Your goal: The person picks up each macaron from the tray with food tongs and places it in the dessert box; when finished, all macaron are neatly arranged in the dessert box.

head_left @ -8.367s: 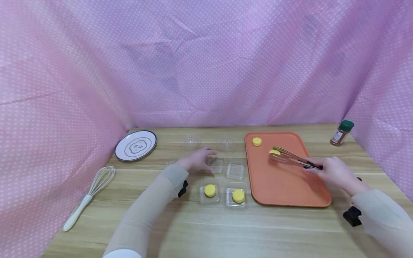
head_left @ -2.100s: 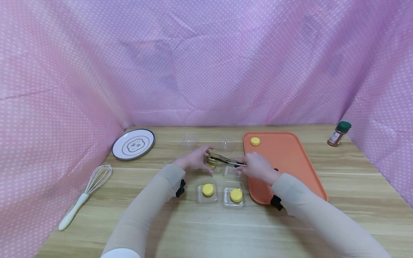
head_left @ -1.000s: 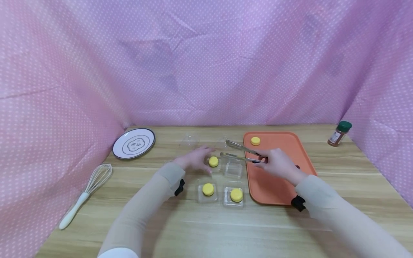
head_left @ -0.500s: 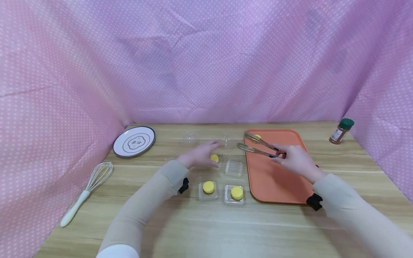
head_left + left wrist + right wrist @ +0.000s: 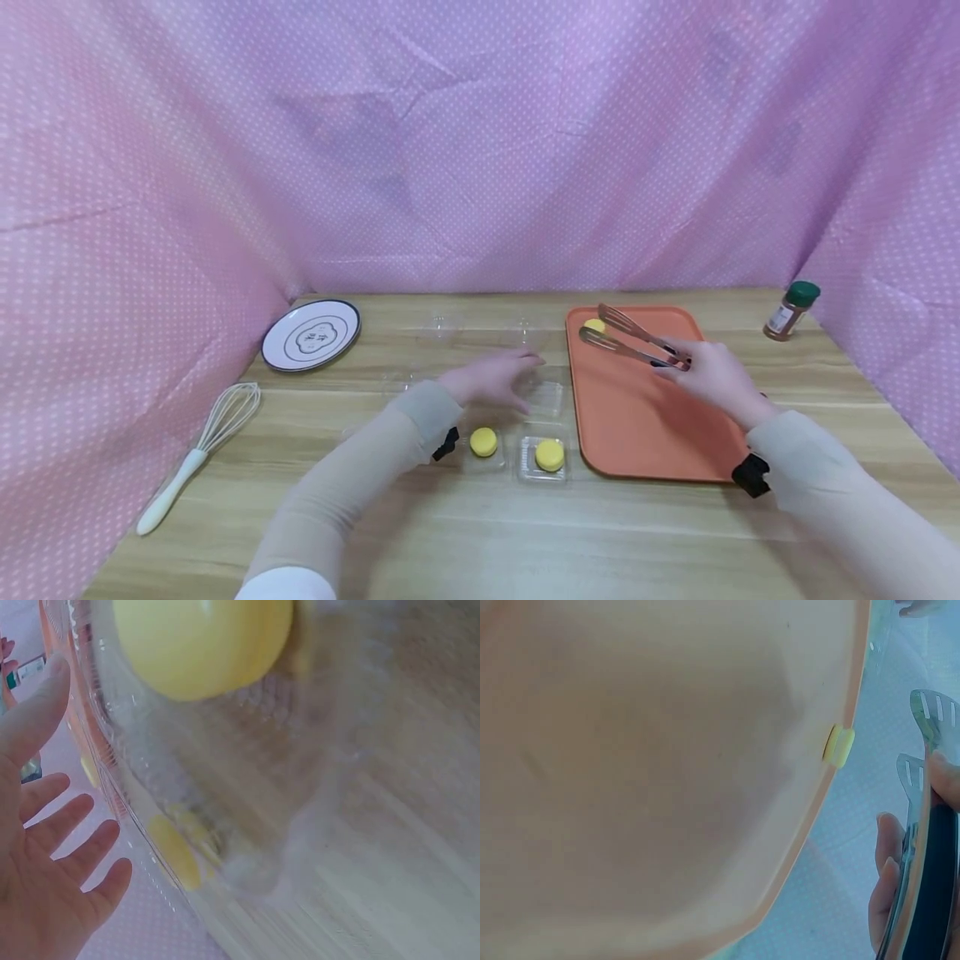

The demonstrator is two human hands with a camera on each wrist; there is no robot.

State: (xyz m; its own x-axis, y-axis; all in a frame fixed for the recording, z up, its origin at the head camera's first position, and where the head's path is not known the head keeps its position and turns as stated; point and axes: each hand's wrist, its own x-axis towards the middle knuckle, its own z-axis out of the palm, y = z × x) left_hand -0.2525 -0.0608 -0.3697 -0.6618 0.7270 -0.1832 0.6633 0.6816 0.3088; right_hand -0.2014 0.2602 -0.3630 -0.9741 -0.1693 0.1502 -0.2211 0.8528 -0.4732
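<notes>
My right hand (image 5: 712, 375) grips slotted metal tongs (image 5: 637, 343) with dark handles, their arms spread. The tongs' ends hover over the orange tray (image 5: 660, 442), close by a yellow macaron (image 5: 593, 326) in its far left corner. My left hand (image 5: 491, 381), fingers extended and holding nothing, is beside a clear plastic box (image 5: 551, 398) with no macaron in it. Nearer me, one yellow macaron (image 5: 483, 442) and another macaron (image 5: 550, 455) each sit in their own clear box. The left hand hides the box behind it in the head view.
Clear domed lids (image 5: 441, 327) lie at the back of the wooden table (image 5: 480, 542). At left are a white plate (image 5: 311, 335) with a dark rim and a whisk (image 5: 198, 458). A green-capped spice jar (image 5: 792, 310) stands at far right. Pink dotted cloth (image 5: 480, 150) encloses the table.
The tongs carried a macaron from the tray into the back left box and let it go. They then moved right, back over the tray. My left hand shifted right, toward the back right box.
</notes>
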